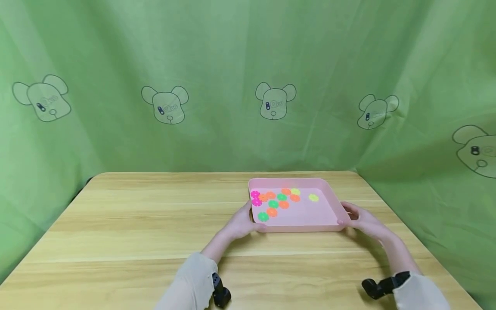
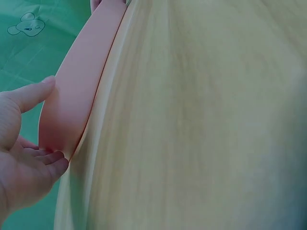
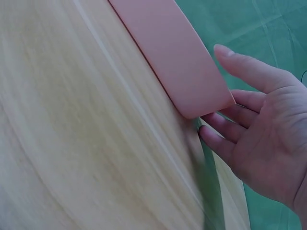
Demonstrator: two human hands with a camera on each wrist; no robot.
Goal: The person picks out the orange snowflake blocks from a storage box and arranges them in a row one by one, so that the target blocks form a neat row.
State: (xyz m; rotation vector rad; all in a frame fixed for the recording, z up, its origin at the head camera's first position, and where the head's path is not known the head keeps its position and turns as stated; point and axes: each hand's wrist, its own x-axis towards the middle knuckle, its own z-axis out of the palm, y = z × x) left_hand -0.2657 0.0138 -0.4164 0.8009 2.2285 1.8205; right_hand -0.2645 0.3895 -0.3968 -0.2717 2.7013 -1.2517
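Head | smooth pink rectangular tray (image 1: 310,213) | scalloped discs (image 1: 284,205) inside | left fingers (image 1: 245,212), right fingers (image 1: 351,206) pinching tray

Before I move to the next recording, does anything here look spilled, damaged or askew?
Nothing stands out. The tray is upright between the left hand and right hand, with no visible damage. All visible flowers lie inside it, mostly bunched toward its left.

The left hand (image 2: 25,170) grips the pink tray (image 2: 79,88) by its rounded corner.
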